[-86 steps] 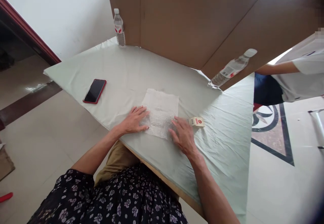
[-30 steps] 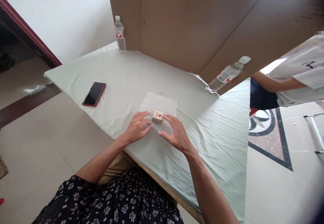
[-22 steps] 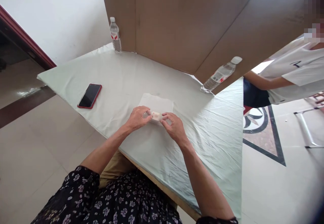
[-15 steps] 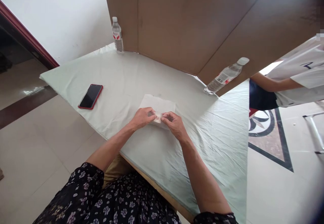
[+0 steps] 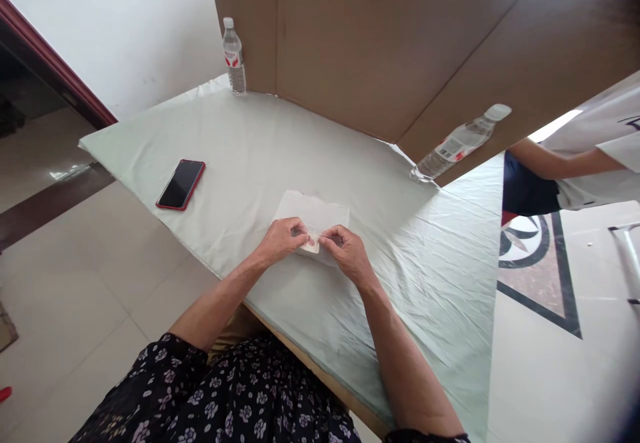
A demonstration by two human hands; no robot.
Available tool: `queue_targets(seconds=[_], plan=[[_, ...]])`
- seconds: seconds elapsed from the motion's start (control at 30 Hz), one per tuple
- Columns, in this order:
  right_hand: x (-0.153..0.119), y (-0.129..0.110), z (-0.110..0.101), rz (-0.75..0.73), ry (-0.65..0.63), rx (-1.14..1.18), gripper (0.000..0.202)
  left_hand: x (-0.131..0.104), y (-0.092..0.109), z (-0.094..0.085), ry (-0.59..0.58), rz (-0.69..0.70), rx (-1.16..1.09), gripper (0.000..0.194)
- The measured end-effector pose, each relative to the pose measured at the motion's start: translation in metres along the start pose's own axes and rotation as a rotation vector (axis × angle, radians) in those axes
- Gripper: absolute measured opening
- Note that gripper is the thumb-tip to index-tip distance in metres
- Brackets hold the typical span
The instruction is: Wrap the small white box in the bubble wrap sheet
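A small pale piece with reddish marks [image 5: 312,245] is between my two hands, too small to name. My left hand [image 5: 283,239] pinches its left side between thumb and fingers. At its right side, the thumb and forefinger of my right hand [image 5: 346,248] are closed in a pinch as well. Beneath both hands a white sheet of paper [image 5: 315,211] lies on the cloth-covered table [image 5: 240,156], its near part partly hidden by my fingers.
A black phone with a red edge [image 5: 181,184] lies to the left. Behind, a tall brown cardboard panel [image 5: 345,49] stands with water bottles in front of it, one at the left [image 5: 234,59] and one at the right [image 5: 460,144]. A person in white [image 5: 590,163] is beyond the panel.
The small piece is tilted differently between my fingers, its lower corner now pointing down. My hands stay close to the same place over the paper. The view has shifted slightly.
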State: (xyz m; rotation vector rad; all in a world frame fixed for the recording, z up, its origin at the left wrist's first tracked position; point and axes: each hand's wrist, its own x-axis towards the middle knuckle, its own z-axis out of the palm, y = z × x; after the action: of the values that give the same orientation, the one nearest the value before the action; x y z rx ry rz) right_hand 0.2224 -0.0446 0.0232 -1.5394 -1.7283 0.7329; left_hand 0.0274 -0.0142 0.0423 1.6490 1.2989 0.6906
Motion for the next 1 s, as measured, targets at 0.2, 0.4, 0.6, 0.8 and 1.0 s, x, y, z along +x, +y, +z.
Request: queue_targets(seconds=[0.2, 0.4, 0.6, 0.8, 1.0], plan=[[-0.025, -0.028, 0.006, -0.443, 0.238, -0.590, 0.015, 0.005, -0.002, 0.002, -0.001, 0.022, 0.025, 0.007], [-0.028, -0.027, 0.018, -0.473, 0.015, -0.683, 0.023, -0.004, -0.017, -0.015, 0.051, 0.079, 0.084, 0.032], [-0.021, -0.032, 0.016, -0.484, -0.039, -0.807, 0.027, -0.007, -0.024, -0.022, 0.088, -0.038, 0.255, 0.032], [-0.014, -0.034, 0.014, -0.528, -0.077, -0.898, 0.026, -0.011, -0.031, -0.021, 0.239, -0.101, 0.477, 0.037], [-0.011, -0.038, 0.012, -0.550, -0.127, -0.903, 0.025, -0.016, -0.028, -0.033, 0.190, -0.261, 0.605, 0.050]])
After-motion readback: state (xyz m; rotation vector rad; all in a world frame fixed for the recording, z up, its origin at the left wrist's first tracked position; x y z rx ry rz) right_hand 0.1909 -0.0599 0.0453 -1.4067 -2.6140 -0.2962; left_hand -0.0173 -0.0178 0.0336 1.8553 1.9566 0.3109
